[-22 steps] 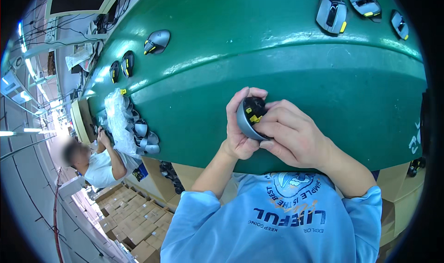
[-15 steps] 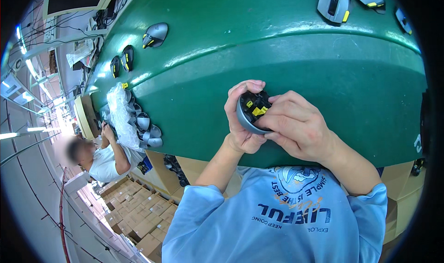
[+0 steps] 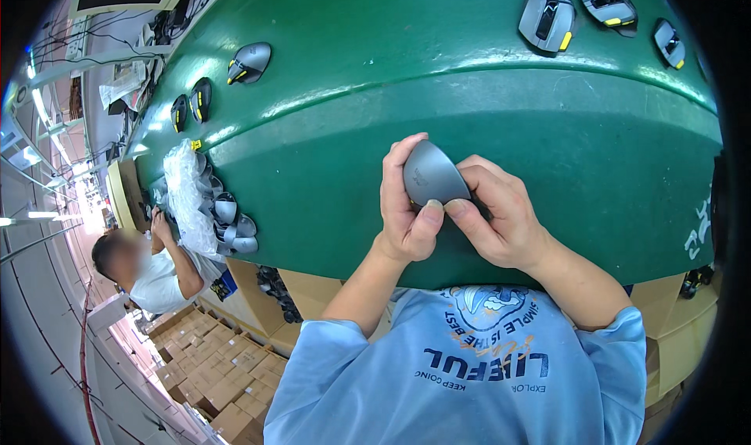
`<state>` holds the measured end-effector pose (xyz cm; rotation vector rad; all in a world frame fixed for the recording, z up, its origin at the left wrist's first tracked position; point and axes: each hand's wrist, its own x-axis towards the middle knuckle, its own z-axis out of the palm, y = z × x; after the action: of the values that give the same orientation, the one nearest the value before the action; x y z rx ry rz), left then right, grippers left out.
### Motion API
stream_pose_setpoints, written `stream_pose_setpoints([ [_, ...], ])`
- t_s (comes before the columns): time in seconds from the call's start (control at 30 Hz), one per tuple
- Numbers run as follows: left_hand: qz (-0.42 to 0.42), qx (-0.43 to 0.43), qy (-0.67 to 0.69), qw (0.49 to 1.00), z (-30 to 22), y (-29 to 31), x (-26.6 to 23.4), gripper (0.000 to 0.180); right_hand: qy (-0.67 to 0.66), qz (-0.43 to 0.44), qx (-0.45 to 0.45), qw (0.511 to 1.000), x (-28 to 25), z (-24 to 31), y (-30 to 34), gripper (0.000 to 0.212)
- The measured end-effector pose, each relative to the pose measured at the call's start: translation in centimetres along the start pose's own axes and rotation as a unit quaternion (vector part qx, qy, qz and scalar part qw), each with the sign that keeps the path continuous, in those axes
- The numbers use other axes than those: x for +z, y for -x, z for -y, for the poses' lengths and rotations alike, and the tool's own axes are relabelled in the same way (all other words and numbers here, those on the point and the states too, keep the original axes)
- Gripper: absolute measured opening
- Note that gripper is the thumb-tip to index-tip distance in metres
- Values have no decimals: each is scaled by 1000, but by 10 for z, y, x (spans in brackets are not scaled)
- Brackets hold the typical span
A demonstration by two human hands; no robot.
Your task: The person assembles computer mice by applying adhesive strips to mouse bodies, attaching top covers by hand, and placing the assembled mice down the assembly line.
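I hold a grey computer mouse (image 3: 432,174) over the near edge of the green conveyor belt (image 3: 328,124), its smooth grey top shell facing me. My left hand (image 3: 407,210) wraps its left side, thumb pressed on the lower edge. On the right side my right hand (image 3: 501,218) pinches it, thumb meeting the left thumb under the shell. Both hands sit close together above my light blue shirt.
Further mice lie on the belt: three at the far right (image 3: 547,13) and three at the far left (image 3: 249,60). A clear plastic bag with grey shells (image 3: 211,210) lies at the left edge. A co-worker (image 3: 152,269) sits beyond it. Cardboard boxes (image 3: 211,382) cover the floor below.
The mouse has been turned over: earlier its dark inside with yellow parts faced me, now its smooth grey shell does. Both hands have shifted their grip around it.
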<state>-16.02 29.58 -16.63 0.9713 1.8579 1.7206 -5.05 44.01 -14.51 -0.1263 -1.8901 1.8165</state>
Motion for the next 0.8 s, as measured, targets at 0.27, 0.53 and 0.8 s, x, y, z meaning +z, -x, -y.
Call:
stream_pose_setpoints([
  [0.27,-74,14,3,997,5,3,8,90,12,9,-1,1000,1,0,-1,17],
  [0.53,-63,-10,9,998,12,7,1,89,-21,39,37,998,-8,0,-1,15],
  [0.8,-78,24,-74,994,5,-1,1,82,-78,24,100,992,-9,-4,-7,19],
])
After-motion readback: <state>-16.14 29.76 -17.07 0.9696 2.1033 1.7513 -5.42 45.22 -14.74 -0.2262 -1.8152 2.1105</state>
